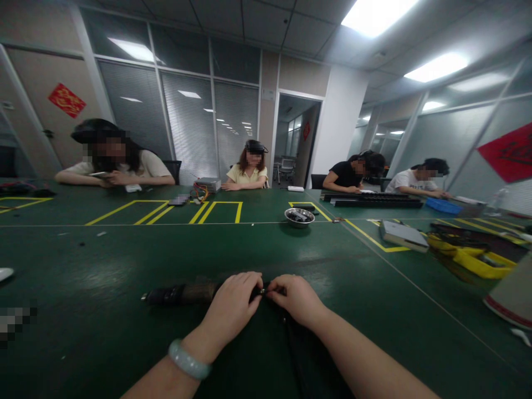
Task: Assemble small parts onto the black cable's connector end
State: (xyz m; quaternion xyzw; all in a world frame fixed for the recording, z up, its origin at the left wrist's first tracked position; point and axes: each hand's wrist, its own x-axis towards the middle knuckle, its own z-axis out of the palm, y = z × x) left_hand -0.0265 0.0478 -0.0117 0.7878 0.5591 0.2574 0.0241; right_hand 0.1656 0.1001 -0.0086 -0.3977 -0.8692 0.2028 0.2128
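A long dark cylindrical tool (178, 293) with a small metal tip at its left end lies across the green table in front of me. My left hand (235, 299), with a pale bangle on its wrist, curls over the tool's right end. Close beside it, my right hand (297, 299) is closed in a pinch. A small shiny metal piece (263, 291) shows between the fingertips of both hands; its kind is too small to tell. Below my right hand a long black object (303, 354) runs toward me, partly hidden by my forearm.
A metal bowl (299, 218) of small dark parts stands ahead. On the right are a grey box (403, 235), a yellow tray (484, 263) and a blue tray (443, 206). Black rails (374, 200) lie farther back. Several people sit along the far side.
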